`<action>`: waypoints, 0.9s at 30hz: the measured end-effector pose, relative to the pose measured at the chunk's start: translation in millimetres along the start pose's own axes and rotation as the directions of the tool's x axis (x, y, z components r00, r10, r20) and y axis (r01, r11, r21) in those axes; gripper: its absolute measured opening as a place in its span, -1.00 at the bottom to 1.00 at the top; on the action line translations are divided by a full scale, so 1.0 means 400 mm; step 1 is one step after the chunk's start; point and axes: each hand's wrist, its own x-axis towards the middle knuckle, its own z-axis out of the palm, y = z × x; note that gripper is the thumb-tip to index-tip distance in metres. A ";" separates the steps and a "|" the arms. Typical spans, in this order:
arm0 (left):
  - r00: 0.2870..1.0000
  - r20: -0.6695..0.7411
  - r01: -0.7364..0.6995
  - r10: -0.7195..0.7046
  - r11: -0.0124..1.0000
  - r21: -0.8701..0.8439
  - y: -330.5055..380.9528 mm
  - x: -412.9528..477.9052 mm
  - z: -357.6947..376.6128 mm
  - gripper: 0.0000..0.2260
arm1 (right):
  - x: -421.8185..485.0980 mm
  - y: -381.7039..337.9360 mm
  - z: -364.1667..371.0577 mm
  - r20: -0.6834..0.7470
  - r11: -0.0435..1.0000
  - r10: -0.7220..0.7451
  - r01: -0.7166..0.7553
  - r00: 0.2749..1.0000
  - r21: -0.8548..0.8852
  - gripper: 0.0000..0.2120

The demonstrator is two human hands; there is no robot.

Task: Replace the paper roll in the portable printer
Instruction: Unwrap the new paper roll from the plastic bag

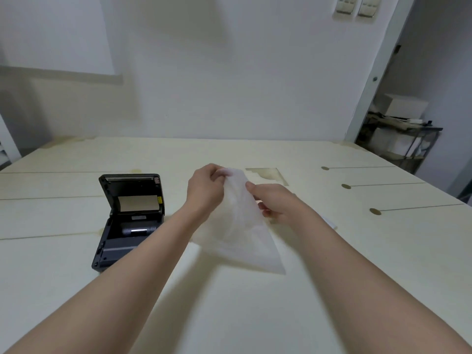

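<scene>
The black portable printer (129, 221) lies on the cream table (255, 302) at the left, its lid raised upright and its paper bay exposed. Right of it, both hands hold a thin, translucent white bag (242, 231) above the table. My left hand (204, 189) pinches the bag's top edge. My right hand (274, 201) grips the bag's right side a little lower. The bag hangs down and spreads toward me. Whatever is inside the bag is too blurred to make out.
A brownish cut-out patch (268, 175) marks the table behind the hands. Three round holes with slots (346, 186) line the right side. A shelf with boxes (401, 129) stands beyond the doorway at the right.
</scene>
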 end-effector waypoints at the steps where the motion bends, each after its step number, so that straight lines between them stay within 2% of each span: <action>1: 1.000 -0.003 -0.017 0.017 1.000 -0.026 0.010 0.006 -0.003 -0.77 | 0.003 -0.010 -0.002 -0.006 0.999 -0.045 0.045 0.999 -0.025 -0.79; 3: 0.999 -0.020 -0.036 0.035 0.997 -0.061 0.021 0.016 -0.005 -0.73 | 0.003 -0.037 -0.004 -0.091 0.991 -0.132 0.130 0.987 -0.023 -0.84; 6: 0.997 -0.062 -0.051 0.043 0.991 -0.121 0.023 0.024 -0.008 -0.73 | 0.008 -0.073 -0.002 -0.179 0.990 -0.142 0.138 0.974 -0.030 -0.77; 7: 0.996 -0.074 -0.055 0.045 0.988 -0.142 0.020 0.026 -0.007 -0.74 | 0.005 -0.077 -0.002 -0.142 0.990 -0.125 0.114 0.982 -0.084 -0.64; 9: 0.994 -0.096 -0.064 0.047 0.979 -0.193 0.016 0.028 -0.010 -0.75 | -0.001 -0.069 -0.004 0.026 0.976 -0.040 0.045 0.999 -0.212 -0.39; 10: 0.994 -0.103 -0.066 0.044 0.974 -0.215 0.016 0.028 -0.012 -0.75 | -0.006 -0.058 -0.003 0.112 0.956 -0.005 0.037 0.994 -0.292 -0.41; 11: 0.993 -0.104 -0.069 0.047 0.972 -0.224 0.016 0.027 -0.013 -0.75 | -0.008 -0.044 -0.002 0.167 0.929 0.000 0.061 0.986 -0.365 -0.53; 12: 0.994 -0.097 -0.072 0.052 0.973 -0.218 0.016 0.024 -0.015 -0.75 | -0.006 -0.033 0.001 0.161 0.913 -0.030 0.093 0.986 -0.398 -0.67; 13: 0.995 -0.083 -0.064 0.048 0.977 -0.201 0.014 0.021 -0.015 -0.75 | -0.002 -0.026 0.005 0.113 0.921 -0.088 0.125 0.990 -0.370 -0.73; 15: 0.999 -0.037 -0.022 0.017 0.989 -0.145 0.002 0.015 -0.014 -0.67 | 0.006 -0.027 0.014 -0.019 0.964 -0.199 0.192 0.980 -0.184 -0.71; 17: 0.997 0.059 0.052 -0.046 0.992 -0.112 -0.010 0.009 -0.014 -0.32 | 0.010 -0.045 0.019 -0.100 0.965 -0.247 0.254 0.964 0.065 -0.69; 19: 0.977 0.181 0.132 -0.109 0.984 -0.120 -0.017 0.006 -0.018 -0.04 | 0.018 -0.061 0.019 -0.169 0.944 -0.237 0.268 0.957 0.193 -0.65; 20: 0.962 0.247 0.150 -0.118 0.982 -0.116 -0.019 0.002 -0.019 -0.01 | 0.023 -0.065 0.017 -0.202 0.943 -0.223 0.264 0.953 0.203 -0.64; 23: 0.928 0.360 0.115 -0.098 0.993 -0.026 -0.048 0.001 -0.016 -0.22 | 0.024 -0.061 0.018 -0.209 0.951 -0.187 0.230 0.960 0.207 -0.70; 25: 0.940 0.313 0.123 -0.137 0.990 0.066 -0.070 0.000 -0.013 -0.23 | 0.014 -0.046 0.022 -0.148 0.949 -0.159 0.193 0.976 0.249 -0.65; 26: 0.951 0.268 0.129 -0.154 0.986 0.108 -0.079 0.001 -0.011 -0.24 | 0.006 -0.034 0.024 -0.155 0.957 -0.181 0.210 0.971 0.198 -0.54; 27: 0.960 0.222 0.134 -0.168 0.978 0.161 -0.086 0.001 -0.008 -0.26 | -0.001 -0.019 0.025 -0.183 0.963 -0.231 0.251 0.956 0.096 -0.52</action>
